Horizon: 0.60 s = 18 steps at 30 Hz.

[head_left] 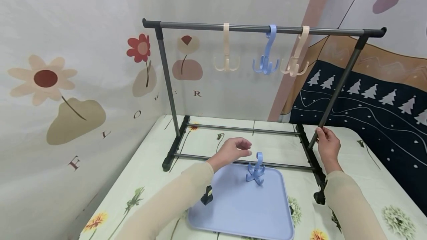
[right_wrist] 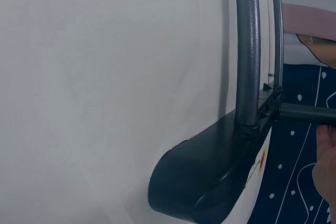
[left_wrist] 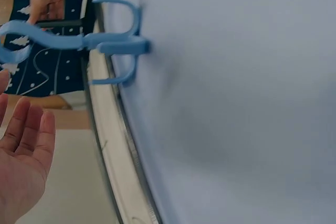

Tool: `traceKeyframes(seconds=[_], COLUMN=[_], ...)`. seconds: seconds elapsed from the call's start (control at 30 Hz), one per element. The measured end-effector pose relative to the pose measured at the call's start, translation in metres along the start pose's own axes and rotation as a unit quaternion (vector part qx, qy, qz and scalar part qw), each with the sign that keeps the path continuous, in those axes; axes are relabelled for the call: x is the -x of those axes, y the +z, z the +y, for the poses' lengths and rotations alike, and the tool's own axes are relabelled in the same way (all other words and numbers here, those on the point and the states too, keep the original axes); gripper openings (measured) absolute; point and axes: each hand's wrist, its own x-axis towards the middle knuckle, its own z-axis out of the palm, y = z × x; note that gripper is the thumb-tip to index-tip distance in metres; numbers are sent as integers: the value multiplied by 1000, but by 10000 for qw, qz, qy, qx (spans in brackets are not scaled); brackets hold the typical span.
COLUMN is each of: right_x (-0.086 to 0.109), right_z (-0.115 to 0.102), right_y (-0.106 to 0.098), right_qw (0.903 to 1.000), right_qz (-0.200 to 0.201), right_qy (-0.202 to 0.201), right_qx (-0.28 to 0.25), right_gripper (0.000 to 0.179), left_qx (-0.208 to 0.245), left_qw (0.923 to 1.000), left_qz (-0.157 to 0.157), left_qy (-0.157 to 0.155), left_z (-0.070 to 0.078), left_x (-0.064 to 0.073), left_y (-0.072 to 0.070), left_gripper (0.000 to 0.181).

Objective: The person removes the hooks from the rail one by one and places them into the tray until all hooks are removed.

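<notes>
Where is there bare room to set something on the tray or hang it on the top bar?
Free: the tray between its near rim and the loose blue hook; the top bar between the left post and leftmost hook. Crowded: around the blue hook, near which the left grip hovers.

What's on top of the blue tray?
One blue hook stands on the tray, near its far edge. The person's left sleeve covers part of the tray's left side, so I can't see whether anything is hidden there.
</notes>
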Motion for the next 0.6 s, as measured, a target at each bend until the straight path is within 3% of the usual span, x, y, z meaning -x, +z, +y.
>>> traceKeyframes(seconds=[0.6], right_x=[0], right_z=[-1], right_y=[1], right_qw=[9999], right_qz=[10], right_qy=[-59], right_qx=[-128], right_gripper=[54], left_qx=[625], left_qw=[9959], left_qz=[632], left_qy=[194], left_z=[31], left_x=[-11], left_y=[-56], left_gripper=[29])
